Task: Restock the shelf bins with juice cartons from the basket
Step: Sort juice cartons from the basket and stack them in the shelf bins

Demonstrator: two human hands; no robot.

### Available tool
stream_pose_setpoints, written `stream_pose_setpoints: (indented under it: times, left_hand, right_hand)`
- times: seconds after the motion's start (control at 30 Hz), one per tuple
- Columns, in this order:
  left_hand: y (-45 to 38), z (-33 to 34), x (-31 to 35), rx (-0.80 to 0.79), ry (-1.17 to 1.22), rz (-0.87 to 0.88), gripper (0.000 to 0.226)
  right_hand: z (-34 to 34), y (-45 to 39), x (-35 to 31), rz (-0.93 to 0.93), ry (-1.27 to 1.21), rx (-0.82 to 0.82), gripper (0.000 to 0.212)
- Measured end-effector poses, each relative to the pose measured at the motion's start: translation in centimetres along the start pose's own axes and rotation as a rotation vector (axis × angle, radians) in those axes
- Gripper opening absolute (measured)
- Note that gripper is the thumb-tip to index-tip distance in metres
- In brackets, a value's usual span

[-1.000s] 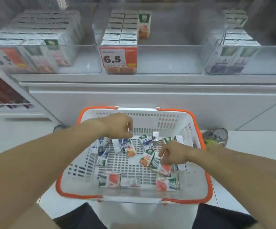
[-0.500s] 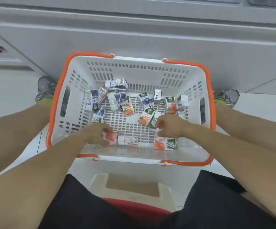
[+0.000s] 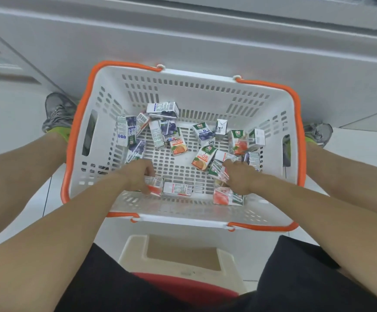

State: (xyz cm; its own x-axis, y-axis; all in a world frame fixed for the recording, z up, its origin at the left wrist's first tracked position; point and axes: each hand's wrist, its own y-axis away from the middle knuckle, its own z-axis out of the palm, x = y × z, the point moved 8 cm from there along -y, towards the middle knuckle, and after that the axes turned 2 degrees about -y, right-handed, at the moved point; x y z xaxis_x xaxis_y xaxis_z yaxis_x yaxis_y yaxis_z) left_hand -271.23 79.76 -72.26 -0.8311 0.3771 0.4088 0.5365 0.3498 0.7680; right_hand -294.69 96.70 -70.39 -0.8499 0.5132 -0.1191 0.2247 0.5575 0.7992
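A white basket with orange rim and handles (image 3: 88, 91) sits on the floor in front of me, holding several small juice cartons, purple ones (image 3: 126, 129) at the left and orange and red ones (image 3: 203, 157) at the right. My left hand (image 3: 139, 176) is down in the basket near its front wall, fingers curled round a red carton (image 3: 155, 185) lying there. My right hand (image 3: 239, 176) grips a red and green carton (image 3: 217, 173) at the basket's right side. Another red carton (image 3: 227, 197) lies just below that hand.
The white base of the shelf unit (image 3: 205, 41) runs across the top, behind the basket. My two shoes (image 3: 58, 113) flank the basket on the tiled floor. A cream and red stool (image 3: 183, 255) stands under me, between my legs.
The view tipped from the shelf bins down onto the basket. My left hand moved from the basket's far side to its front wall and closed on a red carton. My right hand stayed on its carton.
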Motion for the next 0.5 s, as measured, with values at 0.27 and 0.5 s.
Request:
stream_pose_setpoints:
  times: [0.27, 0.5]
  left_hand:
    - [1.4, -0.5, 0.3, 0.061, 0.593, -0.108, 0.066]
    - [4.1, -0.1, 5.4, -0.108, 1.127, -0.129, 0.037]
  right_hand:
    - [0.5, -0.8, 0.2, 0.017, 0.058, 0.063, 0.052]
    - [-1.1, 0.4, -1.3, -0.041, -0.129, 0.049, 0.041]
